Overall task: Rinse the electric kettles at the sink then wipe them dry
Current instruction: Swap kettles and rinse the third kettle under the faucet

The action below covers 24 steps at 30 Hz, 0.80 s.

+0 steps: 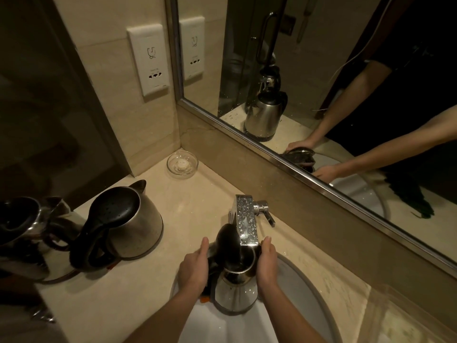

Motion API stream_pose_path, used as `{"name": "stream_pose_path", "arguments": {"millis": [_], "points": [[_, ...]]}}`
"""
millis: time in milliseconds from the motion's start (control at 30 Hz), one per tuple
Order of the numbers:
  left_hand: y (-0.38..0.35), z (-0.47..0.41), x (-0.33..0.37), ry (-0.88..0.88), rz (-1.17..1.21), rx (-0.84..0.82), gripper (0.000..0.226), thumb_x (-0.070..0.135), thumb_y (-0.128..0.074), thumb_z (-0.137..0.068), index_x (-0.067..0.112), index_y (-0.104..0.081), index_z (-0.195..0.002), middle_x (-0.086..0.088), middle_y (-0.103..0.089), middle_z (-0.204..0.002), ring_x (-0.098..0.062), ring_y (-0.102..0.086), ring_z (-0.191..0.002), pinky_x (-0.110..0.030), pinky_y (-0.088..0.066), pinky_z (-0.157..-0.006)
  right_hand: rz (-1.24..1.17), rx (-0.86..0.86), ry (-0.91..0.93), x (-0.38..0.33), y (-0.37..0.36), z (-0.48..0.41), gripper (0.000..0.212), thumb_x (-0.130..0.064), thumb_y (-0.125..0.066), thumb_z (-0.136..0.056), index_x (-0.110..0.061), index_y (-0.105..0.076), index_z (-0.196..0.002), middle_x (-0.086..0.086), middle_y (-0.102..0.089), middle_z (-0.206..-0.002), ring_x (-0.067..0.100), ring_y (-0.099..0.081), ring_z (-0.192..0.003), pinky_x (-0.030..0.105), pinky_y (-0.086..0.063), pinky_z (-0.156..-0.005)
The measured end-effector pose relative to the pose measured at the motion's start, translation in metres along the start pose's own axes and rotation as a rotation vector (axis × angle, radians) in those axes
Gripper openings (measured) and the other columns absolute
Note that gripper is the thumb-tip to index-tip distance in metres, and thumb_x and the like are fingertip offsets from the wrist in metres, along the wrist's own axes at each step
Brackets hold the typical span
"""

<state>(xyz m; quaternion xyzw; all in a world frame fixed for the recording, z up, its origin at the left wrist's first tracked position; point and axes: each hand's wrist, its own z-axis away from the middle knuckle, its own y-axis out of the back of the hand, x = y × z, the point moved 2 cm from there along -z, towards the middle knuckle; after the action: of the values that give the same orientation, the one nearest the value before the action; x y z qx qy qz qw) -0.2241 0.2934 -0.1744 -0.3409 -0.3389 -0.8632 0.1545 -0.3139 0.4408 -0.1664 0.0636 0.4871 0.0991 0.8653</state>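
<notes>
The left hand (194, 267) grips the kettle (235, 293) on its handle side, thumb pointing up, and the right hand (267, 263) wraps round the other side near the rim. That steel kettle sits low in the centre of the frame, over the sink (304, 288), black lid flipped open, mouth under the wet faucet (246, 224). A second kettle (138, 219) stands on the counter (193, 194) at left, lid closed.

We count three electric kettles: the held kettle (235, 293), the closed kettle (141, 224) and the leftmost kettle (17, 219). We count two hands, left hand (194, 268) and right hand (267, 266), one faucet (244, 224), one glass dish (170, 167), one wall socket (148, 60).
</notes>
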Motion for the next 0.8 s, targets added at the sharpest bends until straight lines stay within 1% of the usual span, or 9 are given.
{"name": "stream_pose_path", "arguments": {"millis": [133,267,333,400,467,533,600,700,800], "points": [[-0.004,-0.001,-0.008,0.057,-0.001,0.056,0.064,0.070,-0.023,-0.093,0.021,-0.062,-0.078,-0.004,-0.066,-0.078,-0.020,-0.062,-0.074,-0.036,-0.051,-0.074,-0.028,0.013,0.003,0.003,-0.004,-0.001,0.048,-0.051,-0.027,-0.103,-0.014,-0.057,-0.102,0.010,-0.062,-0.102,0.026,-0.059,-0.101,0.045,-0.044,-0.094],[-0.006,-0.005,-0.010,0.089,0.017,0.070,0.069,0.071,-0.019,-0.093,0.018,-0.063,-0.082,-0.006,-0.067,-0.079,-0.022,-0.064,-0.075,-0.034,-0.049,-0.070,-0.064,0.018,-0.016,0.009,-0.007,-0.004,0.051,-0.052,-0.027,-0.103,-0.012,-0.058,-0.111,0.011,-0.063,-0.107,0.028,-0.059,-0.106,0.050,-0.043,-0.102],[-0.007,-0.008,-0.012,0.095,0.018,0.073,0.068,0.067,-0.021,-0.095,0.017,-0.064,-0.083,-0.007,-0.068,-0.078,-0.022,-0.065,-0.074,-0.034,-0.050,-0.070,-0.065,0.024,-0.019,0.012,-0.007,-0.004,0.049,-0.048,-0.028,-0.104,-0.010,-0.059,-0.103,0.012,-0.064,-0.101,0.028,-0.061,-0.100,0.048,-0.045,-0.099],[-0.008,-0.008,-0.013,0.098,0.031,0.083,0.064,0.061,-0.025,-0.098,0.013,-0.064,-0.083,-0.008,-0.067,-0.075,-0.022,-0.065,-0.071,-0.035,-0.052,-0.070,-0.056,0.027,-0.009,0.015,-0.008,-0.005,0.048,-0.045,-0.028,-0.105,-0.010,-0.058,-0.090,0.012,-0.065,-0.090,0.027,-0.062,-0.090,0.044,-0.046,-0.090],[-0.007,-0.009,-0.012,0.084,0.014,0.100,0.059,0.055,-0.026,-0.099,0.011,-0.062,-0.083,-0.008,-0.065,-0.073,-0.021,-0.065,-0.069,-0.038,-0.055,-0.072,-0.054,0.039,0.009,0.015,-0.008,-0.004,0.044,-0.039,-0.030,-0.105,-0.012,-0.051,-0.078,0.009,-0.056,-0.076,0.025,-0.057,-0.077,0.040,-0.045,-0.078],[-0.008,-0.009,-0.011,0.077,0.006,0.116,0.058,0.053,-0.025,-0.100,0.011,-0.061,-0.084,-0.008,-0.063,-0.073,-0.021,-0.063,-0.069,-0.039,-0.054,-0.074,-0.044,0.062,0.031,0.014,-0.009,-0.003,0.042,-0.035,-0.030,-0.105,-0.014,-0.047,-0.074,0.007,-0.050,-0.071,0.022,-0.051,-0.071,0.037,-0.042,-0.072],[-0.009,-0.008,-0.012,0.093,0.033,0.118,0.060,0.055,-0.025,-0.099,0.010,-0.061,-0.082,-0.009,-0.063,-0.075,-0.022,-0.063,-0.071,-0.039,-0.053,-0.074,-0.044,0.074,0.044,0.014,-0.010,-0.003,0.042,-0.035,-0.030,-0.106,-0.015,-0.047,-0.073,0.006,-0.049,-0.070,0.022,-0.050,-0.070,0.037,-0.042,-0.072],[-0.009,-0.008,-0.012,0.110,0.059,0.126,0.061,0.057,-0.026,-0.098,0.009,-0.059,-0.081,-0.009,-0.063,-0.078,-0.024,-0.061,-0.075,-0.037,-0.050,-0.072,-0.046,0.099,0.048,0.015,-0.012,-0.004,0.044,-0.038,-0.029,-0.106,-0.017,-0.049,-0.073,0.005,-0.052,-0.073,0.022,-0.052,-0.074,0.040,-0.043,-0.077],[-0.008,-0.008,-0.011,0.114,0.077,0.121,0.063,0.059,-0.026,-0.097,0.011,-0.066,-0.090,-0.007,-0.061,-0.075,-0.021,-0.059,-0.071,-0.035,-0.050,-0.069,-0.040,0.116,0.050,0.019,-0.014,-0.004,0.040,-0.042,-0.030,-0.105,-0.021,-0.050,-0.077,0.001,-0.052,-0.078,0.020,-0.051,-0.080,0.041,-0.043,-0.080]]}}
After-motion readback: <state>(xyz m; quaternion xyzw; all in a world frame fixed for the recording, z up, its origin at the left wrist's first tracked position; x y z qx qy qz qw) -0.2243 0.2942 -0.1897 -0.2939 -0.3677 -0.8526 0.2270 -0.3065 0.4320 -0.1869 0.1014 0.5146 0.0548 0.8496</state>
